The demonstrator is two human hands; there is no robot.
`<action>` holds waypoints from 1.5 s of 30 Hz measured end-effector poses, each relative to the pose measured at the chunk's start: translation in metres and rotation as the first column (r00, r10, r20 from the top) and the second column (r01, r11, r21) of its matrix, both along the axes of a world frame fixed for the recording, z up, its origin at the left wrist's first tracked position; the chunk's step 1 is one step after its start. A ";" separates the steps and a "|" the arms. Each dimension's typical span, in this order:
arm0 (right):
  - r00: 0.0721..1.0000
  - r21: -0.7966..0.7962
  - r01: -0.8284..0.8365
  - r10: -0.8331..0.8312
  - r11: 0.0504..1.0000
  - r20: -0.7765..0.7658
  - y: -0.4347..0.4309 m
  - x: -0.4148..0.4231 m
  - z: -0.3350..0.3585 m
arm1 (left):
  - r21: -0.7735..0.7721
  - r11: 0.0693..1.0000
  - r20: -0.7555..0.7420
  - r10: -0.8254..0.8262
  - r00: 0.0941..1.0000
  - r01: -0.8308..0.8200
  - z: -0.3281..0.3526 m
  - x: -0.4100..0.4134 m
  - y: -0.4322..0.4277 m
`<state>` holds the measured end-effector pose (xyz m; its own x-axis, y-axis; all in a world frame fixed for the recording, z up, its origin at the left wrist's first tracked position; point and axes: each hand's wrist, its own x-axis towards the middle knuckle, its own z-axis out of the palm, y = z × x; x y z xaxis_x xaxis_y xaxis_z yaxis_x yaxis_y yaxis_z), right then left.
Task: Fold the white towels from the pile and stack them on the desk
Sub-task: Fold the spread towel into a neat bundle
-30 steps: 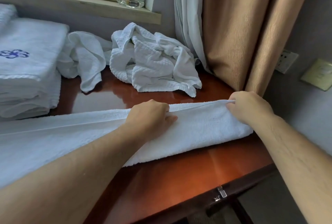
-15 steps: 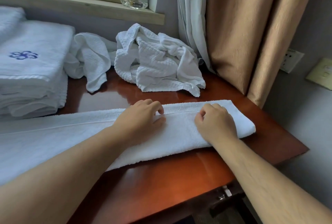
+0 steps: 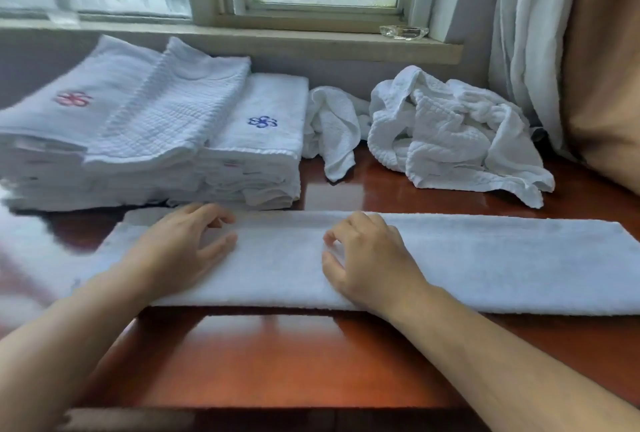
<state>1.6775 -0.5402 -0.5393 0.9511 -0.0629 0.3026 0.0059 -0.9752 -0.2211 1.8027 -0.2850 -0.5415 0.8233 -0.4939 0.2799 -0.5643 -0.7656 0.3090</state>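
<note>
both hands lie palm down on the long folded towel point(image 3: 450, 258) stretched across the desk point(image 3: 277, 362). the left hand point(image 3: 183, 244) rests with its fingers loosely spread and relaxed, gripping nothing. the right hand point(image 3: 367, 258) sits just beside it, fingers bent a little at the tips against the cloth; it seems to press rather than pinch, though the fingertips are hard to read.

behind the left hand, touching the towel's far edge, stand two stacks of folded towels point(image 3: 173, 140), one with a blue flower mark point(image 3: 262, 122) on top, one with a red flower mark point(image 3: 72, 99). to their right a crumpled pile of unfolded towels point(image 3: 450, 133) lies against the wall.

a small glass dish point(image 3: 403, 32) sits on the window sill point(image 3: 311, 45); whether anything is in it i can't make out. the towel's right end runs out of view, its left end is blurred, and a tan curtain point(image 3: 606, 68) hides the desk's far right corner.
</note>
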 end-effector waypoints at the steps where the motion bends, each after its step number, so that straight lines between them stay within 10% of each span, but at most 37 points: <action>1: 0.999 0.001 -0.039 0.039 0.999 0.003 0.015 0.007 0.000 | 0.011 0.999 0.007 0.039 0.999 -0.039 0.000 0.001 0.016; 11: 0.960 0.126 -0.273 0.278 0.954 -0.024 0.096 0.060 0.002 | 0.047 0.979 0.077 0.196 0.978 -0.200 0.006 0.014 0.079; 19: 0.963 0.168 -0.268 0.265 0.949 0.038 0.096 0.058 -0.010 | 0.125 0.796 -0.246 0.603 0.759 -0.592 0.004 0.016 0.083; 28: 0.962 0.187 -0.273 0.271 0.944 0.037 0.096 0.056 -0.011 | 0.171 0.838 -0.305 0.546 0.781 -0.519 0.015 0.016 0.079; 36: 0.958 0.216 -0.285 0.286 0.934 0.031 0.093 0.057 -0.012 | -0.367 0.721 -0.589 0.309 0.747 -0.588 0.017 0.010 0.090; 45: 0.961 0.424 -0.246 0.276 0.872 -0.011 0.088 0.060 -0.003 | -0.578 0.578 -0.779 -0.180 0.601 -0.576 0.045 -0.010 0.094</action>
<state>1.7374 -0.4526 -0.5427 0.9677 0.0857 0.2371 0.2176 -0.7589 -0.6137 1.7929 -0.1908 -0.4964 0.9343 -0.2104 -0.2877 0.2734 -0.0948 0.9572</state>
